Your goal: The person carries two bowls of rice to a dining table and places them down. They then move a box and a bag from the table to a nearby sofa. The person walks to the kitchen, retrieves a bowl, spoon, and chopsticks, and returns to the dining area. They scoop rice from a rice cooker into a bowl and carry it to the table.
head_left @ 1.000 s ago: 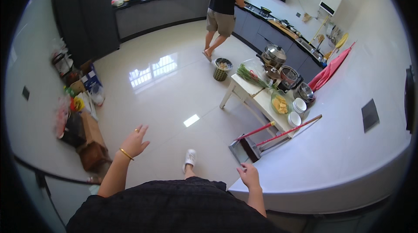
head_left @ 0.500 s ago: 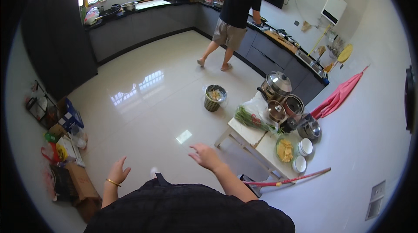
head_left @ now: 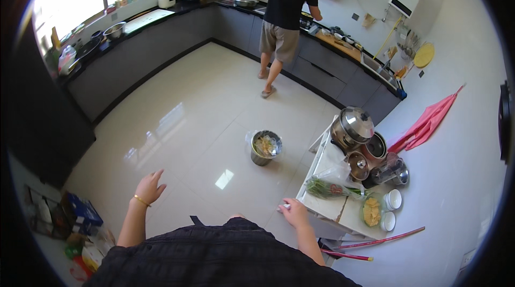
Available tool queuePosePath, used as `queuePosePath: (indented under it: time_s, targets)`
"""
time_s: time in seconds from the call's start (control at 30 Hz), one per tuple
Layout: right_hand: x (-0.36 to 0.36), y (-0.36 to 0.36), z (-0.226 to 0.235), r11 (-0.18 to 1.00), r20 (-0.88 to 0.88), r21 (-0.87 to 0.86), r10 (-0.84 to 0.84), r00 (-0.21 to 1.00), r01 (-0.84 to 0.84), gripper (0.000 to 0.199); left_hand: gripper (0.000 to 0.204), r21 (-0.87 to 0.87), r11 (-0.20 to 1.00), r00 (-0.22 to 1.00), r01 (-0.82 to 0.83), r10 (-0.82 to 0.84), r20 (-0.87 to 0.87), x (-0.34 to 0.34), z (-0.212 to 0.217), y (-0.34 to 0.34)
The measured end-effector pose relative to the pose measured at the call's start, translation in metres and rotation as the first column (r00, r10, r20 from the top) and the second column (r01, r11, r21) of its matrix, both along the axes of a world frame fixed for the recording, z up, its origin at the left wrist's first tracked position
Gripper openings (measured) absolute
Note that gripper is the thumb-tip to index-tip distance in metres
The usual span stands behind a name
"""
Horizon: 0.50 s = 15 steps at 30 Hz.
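Over the floor at the left, my left hand (head_left: 149, 187) is open and holds nothing, its fingers stretched forward and a gold bangle (head_left: 141, 200) round the wrist. My right hand (head_left: 295, 214) hangs beside the near left corner of a white table (head_left: 335, 213). Its fingers are loosely bent and look apart, and no held object can be made out. A small whitish patch shows by the fingertips, perhaps part of a table leg behind them. On that table, closest to this hand, lie green vegetables in a clear plastic bag (head_left: 328, 186).
A lined waste bin (head_left: 264, 148) stands on the tiles ahead. The table also bears a steamer pot (head_left: 352, 127), a bowl of yellow food (head_left: 371, 211) and white bowls (head_left: 393, 199). Red-handled poles (head_left: 386, 239) lean beside it. A person (head_left: 289, 2) stands at the far counter. Boxes (head_left: 83, 212) line the left.
My view has shifted forward, bringing bin and table nearer. My right hand has dropped beside the table corner with its fingers more bent. The other person's legs have changed stance.
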State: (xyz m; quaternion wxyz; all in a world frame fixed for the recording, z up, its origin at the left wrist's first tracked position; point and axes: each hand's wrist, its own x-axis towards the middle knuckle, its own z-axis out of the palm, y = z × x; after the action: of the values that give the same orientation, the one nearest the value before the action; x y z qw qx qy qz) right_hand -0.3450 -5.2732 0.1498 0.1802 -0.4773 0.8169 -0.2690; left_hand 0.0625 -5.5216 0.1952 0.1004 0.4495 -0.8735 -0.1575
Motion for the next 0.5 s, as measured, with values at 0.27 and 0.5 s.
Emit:
queuePosePath:
  time_s: [0.27, 0.5]
  targets:
    - [-0.094, -0.116, -0.021, 0.963, -0.034, 0.023, -0.268, 0.963, 0.269, 0.028, 0.051, 0.021, 0.942, 0.929, 0.335, -0.326, -0.176, -0.183, 0.011, -0.192]
    - [-0.204, -0.315, 0.018, 0.961, -0.094, 0.012, -0.273, 0.958, 0.275, 0.032, 0.049, 0.076, 0.964, 0.965, 0.253, -0.246, -0.091, -0.234, -0.004, -0.359]
